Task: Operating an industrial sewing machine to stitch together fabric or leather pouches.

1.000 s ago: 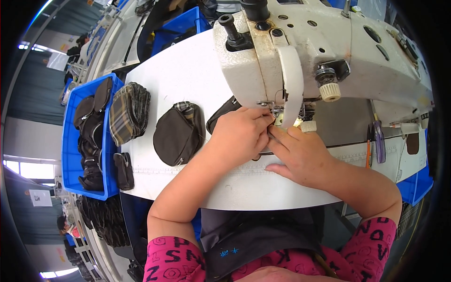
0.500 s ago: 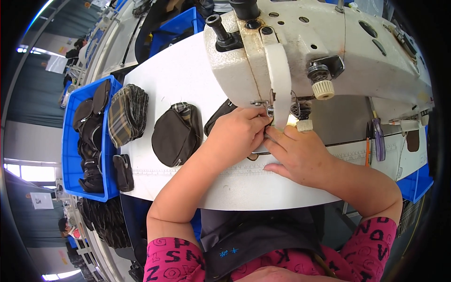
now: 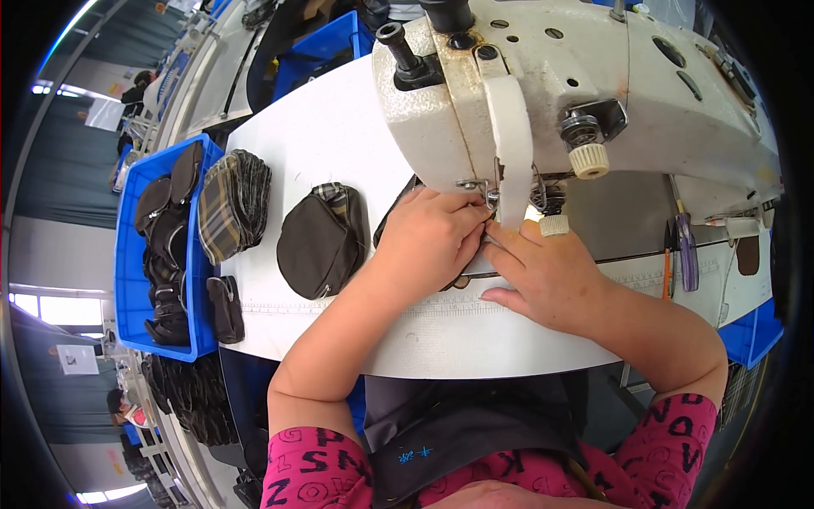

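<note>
Under the needle end of a white sewing machine [image 3: 449, 119], my left hand [image 3: 432, 242] is closed, thumb and fingertips pinched on a dark fabric piece [image 3: 392, 212]. Most of that piece is hidden under my hand; its edge shows to the left, and a small curved bit appears below the fingers. My right hand [image 3: 547, 276] lies just right of the needle area, fingers stretched toward the left fingertips and thumb apart over the table. What its fingertips touch is mostly hidden. Left of my left forearm rests a round dark brown pouch [image 3: 318, 246] with plaid lining.
A stack of plaid pieces [image 3: 233, 208] and a small dark pouch [image 3: 225, 310] sit beside a blue bin [image 3: 127, 280] of dark pouches. A purple-handled screwdriver [image 3: 687, 254] and an orange-handled tool [image 3: 667, 271] lie at right. A printed ruler strip [image 3: 280, 308] runs along the white table [image 3: 458, 356].
My left hand has turned slightly, covering more of the dark fabric piece. My right hand stays close to the needle. The whole view has shifted a little.
</note>
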Action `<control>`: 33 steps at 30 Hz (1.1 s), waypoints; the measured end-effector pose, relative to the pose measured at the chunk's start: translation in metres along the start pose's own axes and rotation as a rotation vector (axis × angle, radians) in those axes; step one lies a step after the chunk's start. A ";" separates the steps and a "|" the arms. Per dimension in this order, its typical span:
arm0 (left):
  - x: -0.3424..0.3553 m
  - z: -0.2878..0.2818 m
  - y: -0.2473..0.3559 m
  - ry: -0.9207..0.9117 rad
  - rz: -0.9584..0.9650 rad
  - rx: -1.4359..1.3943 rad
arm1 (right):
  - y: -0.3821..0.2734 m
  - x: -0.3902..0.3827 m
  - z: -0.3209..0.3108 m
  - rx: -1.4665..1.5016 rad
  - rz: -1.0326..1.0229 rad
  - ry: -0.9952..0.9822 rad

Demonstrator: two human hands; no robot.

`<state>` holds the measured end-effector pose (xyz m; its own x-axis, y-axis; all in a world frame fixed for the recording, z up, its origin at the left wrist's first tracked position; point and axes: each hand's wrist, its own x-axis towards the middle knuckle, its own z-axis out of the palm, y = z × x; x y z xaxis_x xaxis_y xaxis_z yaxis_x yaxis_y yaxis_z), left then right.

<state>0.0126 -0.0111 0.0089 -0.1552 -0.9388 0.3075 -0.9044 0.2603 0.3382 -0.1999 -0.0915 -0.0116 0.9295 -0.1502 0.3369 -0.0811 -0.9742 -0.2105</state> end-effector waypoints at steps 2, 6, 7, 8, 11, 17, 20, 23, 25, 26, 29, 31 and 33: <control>0.000 0.000 0.002 0.000 0.058 0.084 | 0.000 0.001 -0.002 -0.037 -0.022 0.001; -0.002 0.004 0.013 0.003 0.045 0.147 | 0.000 0.001 -0.003 -0.029 -0.011 -0.016; -0.002 0.005 0.014 0.010 0.049 0.156 | 0.000 0.001 -0.003 -0.014 -0.003 -0.019; -0.001 0.006 0.014 0.011 0.049 0.156 | 0.000 0.001 -0.002 0.002 0.005 -0.022; -0.001 0.008 0.016 0.033 0.047 0.173 | -0.001 0.002 -0.003 -0.010 0.022 -0.037; -0.001 0.012 0.020 0.032 0.028 0.285 | 0.002 0.002 -0.004 -0.013 0.022 -0.004; -0.005 0.004 0.008 0.022 -0.059 0.083 | 0.004 0.001 -0.004 -0.025 0.002 0.048; -0.004 -0.006 -0.009 -0.061 -0.151 -0.311 | 0.006 0.000 -0.002 -0.010 0.019 0.055; -0.004 -0.004 -0.015 -0.093 -0.189 -0.375 | 0.009 0.001 -0.001 -0.002 0.035 0.072; -0.004 -0.005 -0.016 -0.092 -0.187 -0.374 | 0.010 0.001 -0.001 0.006 0.051 0.089; -0.002 -0.005 -0.019 -0.164 -0.294 -0.507 | 0.014 0.001 -0.002 0.007 0.067 0.048; -0.005 -0.002 -0.024 -0.103 -0.293 -0.656 | 0.013 0.001 -0.003 0.039 0.048 0.069; -0.006 -0.002 -0.024 -0.117 -0.330 -0.678 | 0.013 0.001 -0.002 0.070 0.029 0.090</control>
<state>0.0364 -0.0111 0.0003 0.0056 -0.9999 0.0124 -0.4746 0.0082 0.8802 -0.2009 -0.1047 -0.0125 0.8908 -0.1955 0.4101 -0.0789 -0.9555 -0.2841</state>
